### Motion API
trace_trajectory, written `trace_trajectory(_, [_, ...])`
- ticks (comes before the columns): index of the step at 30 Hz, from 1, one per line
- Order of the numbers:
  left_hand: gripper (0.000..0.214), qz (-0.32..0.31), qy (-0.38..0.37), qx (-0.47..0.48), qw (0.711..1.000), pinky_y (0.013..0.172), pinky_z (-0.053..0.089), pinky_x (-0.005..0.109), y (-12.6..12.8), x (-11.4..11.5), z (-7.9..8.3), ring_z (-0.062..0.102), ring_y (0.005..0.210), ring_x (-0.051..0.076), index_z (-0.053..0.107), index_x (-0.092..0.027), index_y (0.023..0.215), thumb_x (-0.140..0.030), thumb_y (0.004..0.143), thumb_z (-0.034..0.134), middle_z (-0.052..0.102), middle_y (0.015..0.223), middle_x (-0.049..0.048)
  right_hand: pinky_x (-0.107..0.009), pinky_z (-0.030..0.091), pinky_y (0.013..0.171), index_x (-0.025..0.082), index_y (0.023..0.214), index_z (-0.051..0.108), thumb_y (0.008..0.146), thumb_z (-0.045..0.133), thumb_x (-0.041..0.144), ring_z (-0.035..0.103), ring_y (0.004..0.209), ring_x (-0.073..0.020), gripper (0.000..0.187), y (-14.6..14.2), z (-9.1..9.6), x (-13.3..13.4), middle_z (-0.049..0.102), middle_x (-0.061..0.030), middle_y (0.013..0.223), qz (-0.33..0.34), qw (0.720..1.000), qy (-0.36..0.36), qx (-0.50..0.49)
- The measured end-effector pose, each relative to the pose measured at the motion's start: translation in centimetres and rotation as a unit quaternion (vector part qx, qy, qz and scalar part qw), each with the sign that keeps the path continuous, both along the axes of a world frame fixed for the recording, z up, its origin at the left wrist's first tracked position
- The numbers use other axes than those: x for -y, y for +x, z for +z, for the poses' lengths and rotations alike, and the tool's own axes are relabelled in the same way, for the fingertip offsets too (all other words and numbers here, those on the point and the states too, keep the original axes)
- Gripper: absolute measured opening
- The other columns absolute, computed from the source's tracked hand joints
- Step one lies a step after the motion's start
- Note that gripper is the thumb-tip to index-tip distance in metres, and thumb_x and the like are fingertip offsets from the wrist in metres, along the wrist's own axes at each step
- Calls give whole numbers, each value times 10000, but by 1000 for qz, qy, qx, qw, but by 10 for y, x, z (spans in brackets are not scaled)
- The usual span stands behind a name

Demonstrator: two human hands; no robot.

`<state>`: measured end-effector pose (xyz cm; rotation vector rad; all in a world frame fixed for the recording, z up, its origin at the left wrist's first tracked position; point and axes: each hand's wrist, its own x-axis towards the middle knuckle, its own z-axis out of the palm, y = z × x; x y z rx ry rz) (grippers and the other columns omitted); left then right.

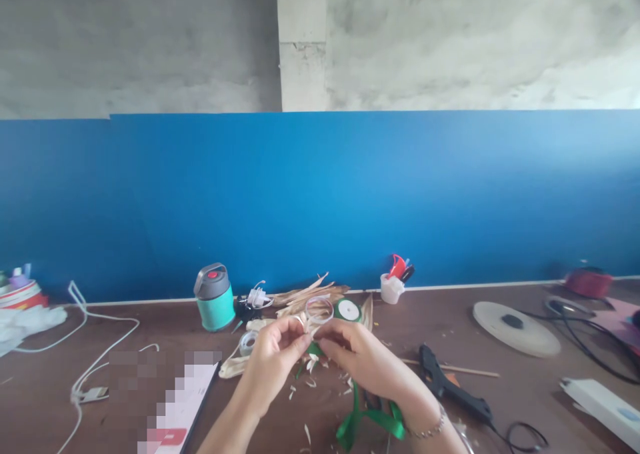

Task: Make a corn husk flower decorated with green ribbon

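Observation:
My left hand (280, 351) and my right hand (353, 351) meet over the middle of the table, fingertips pinched close together. Between them is a small pale strip (313, 329), mostly hidden by the fingers; its kind is unclear. Just behind the hands lie dried husk-like leaves (305, 299), a clear tape roll (319, 309) and a green ribbon spool (347, 310). Another tape roll (247, 343) sits left of my left hand. Loose green ribbon (370, 417) curls below my right wrist, and pale scraps (311, 364) are scattered under the fingers.
A glue gun (453, 384) and a thin stick (470, 371) lie right of my right arm. Farther right are a round lid (517, 331) and a white power strip (605, 411). A teal flask (215, 301), white cable (107, 347), tablet (187, 404) and pen cup (391, 289) stand around.

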<state>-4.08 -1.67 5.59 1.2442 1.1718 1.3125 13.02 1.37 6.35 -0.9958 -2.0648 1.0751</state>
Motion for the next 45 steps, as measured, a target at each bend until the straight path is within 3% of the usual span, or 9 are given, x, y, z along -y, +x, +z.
trace_trajectory(2, [260,5,-6,-1,1000,561,366,218,0,-2,-3,495,599,129,597,-155,691,-372,658,738,549,617,-20,-220,401,541,196,913,638,767,611,210,566,633,-137,149,-4,-1,1,652,-4,723,-14,1000,-6,-24])
trace_trajectory(10, [282,-43,-40,128,990,587,384,220,0,0,0,506,591,113,573,-156,633,-312,590,804,564,612,-29,-192,331,461,158,658,604,691,672,208,454,491,-82,90,-10,-6,-2,574,36,534,-16,990,-107,-91])
trace_trajectory(17, [263,-80,-67,181,978,566,384,233,0,1,2,521,568,118,582,-145,620,-294,601,798,568,603,-15,-206,402,504,143,660,603,740,669,379,544,510,-103,258,-6,-6,-5,629,7,567,33,979,-160,-123])
trace_trajectory(22, [260,-94,-78,154,980,576,379,228,-2,2,1,513,577,112,588,-145,627,-296,601,797,578,612,-13,-207,424,508,148,682,597,792,606,342,564,512,-106,223,-2,-6,-7,620,11,565,30,984,-153,-83])
trace_trajectory(27, [271,-20,-30,62,997,522,337,205,-4,-4,-5,475,539,98,574,-158,623,-291,570,804,537,561,-41,-240,461,620,168,817,622,779,556,185,597,695,-148,78,-1,-5,-6,652,-5,744,-4,997,-46,-56])
trace_trajectory(31, [343,30,0,20,999,467,303,202,-1,-5,-7,467,474,102,537,-192,797,-234,561,782,552,535,-65,-326,420,931,238,1189,484,699,484,23,504,1110,-191,536,-3,6,6,554,-48,1186,-28,989,92,-115])
trace_trajectory(34, [376,27,35,-17,999,461,281,194,4,-2,-6,435,450,92,473,-217,887,-172,609,722,493,496,-109,-379,330,1025,271,1149,511,645,433,-42,388,1230,-203,599,-6,14,18,457,-39,1302,3,980,188,-62])
trace_trajectory(38, [398,14,60,-60,996,491,309,199,8,1,-10,462,496,101,433,-222,960,-96,643,638,490,530,-109,-404,322,992,243,928,582,601,442,-70,395,1176,-225,474,-10,17,26,508,-23,1234,-14,962,270,36])
trace_trajectory(45, [452,-15,82,-82,993,543,340,218,4,-1,-21,499,567,114,389,-236,1045,-41,667,544,509,609,-87,-378,349,892,202,800,601,753,518,-7,490,907,-199,230,-13,14,19,594,-24,865,-13,939,325,116])
